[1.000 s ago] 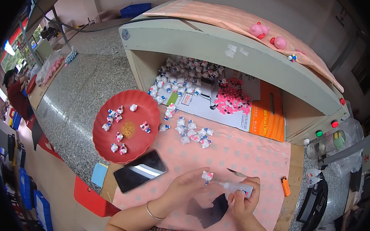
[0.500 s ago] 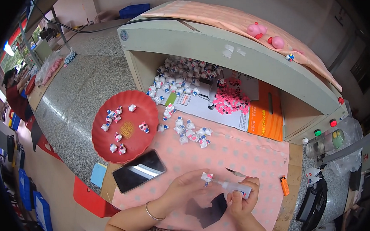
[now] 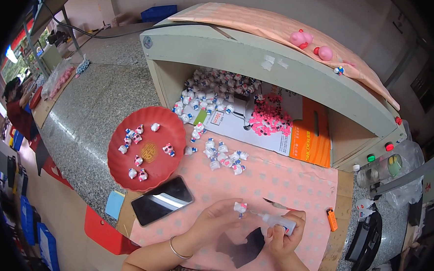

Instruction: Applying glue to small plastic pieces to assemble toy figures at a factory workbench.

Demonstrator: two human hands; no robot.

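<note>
A matt pink cloth with pale dots [image 3: 278, 176] is being seen spread over the bench, and a similar soft pink cloth [image 3: 270, 24] is being draped over the painted, dull cream cabinet [image 3: 252, 65]. The counter [image 3: 93, 107] is being shown as speckled grey stone, smooth and faintly polished. A glossy red plastic plate [image 3: 170, 133] is being caught by the light. The small white figurine [image 3: 240, 208] and the white glue bottle [image 3: 279, 222] are being presented as smooth plastic. The phone [image 3: 161, 200] screen is being seen as mirror-glossy black glass. A thin metal bangle [image 3: 175, 249] is being worn shiny.
</note>
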